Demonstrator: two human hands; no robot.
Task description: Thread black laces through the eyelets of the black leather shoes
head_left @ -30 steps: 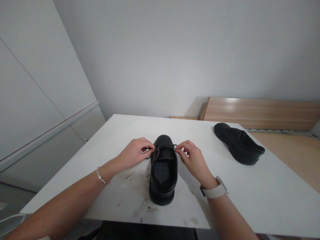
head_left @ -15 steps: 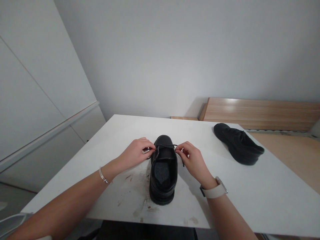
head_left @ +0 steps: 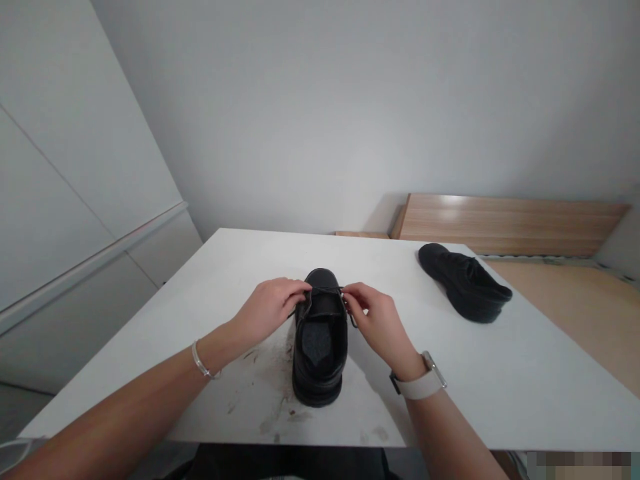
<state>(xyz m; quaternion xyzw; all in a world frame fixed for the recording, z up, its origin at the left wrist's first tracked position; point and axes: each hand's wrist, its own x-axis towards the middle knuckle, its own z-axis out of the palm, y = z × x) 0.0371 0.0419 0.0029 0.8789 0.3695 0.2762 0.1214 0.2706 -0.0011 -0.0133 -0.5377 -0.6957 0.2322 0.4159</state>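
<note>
A black shoe [head_left: 320, 393] stands upright on the white table, toe pointing away from me and its opening facing up. My left hand [head_left: 273, 307] is at the left side of the lacing, thumb and fingers pinched on the black shoelace [head_left: 327, 288]. On the other side my right hand [head_left: 370, 310] pinches the same lace, and a loose end hangs below the fingers. Between the hands the lace runs across the shoe above the tongue [head_left: 326, 304]. The fingertips partly hide the eyelets.
A second black shoe [head_left: 463, 283] lies farther right on the white table [head_left: 225, 267]. Dirt marks [head_left: 275, 417] spot the tabletop near the front edge. Behind to the right are a wooden board [head_left: 500, 223] and a bed-like wooden surface [head_left: 575, 293]; a grey wall rises behind.
The whole view has shifted slightly, so everything sits a little farther left. Both hands stay at the lace, with the fingers slightly repositioned along it.
</note>
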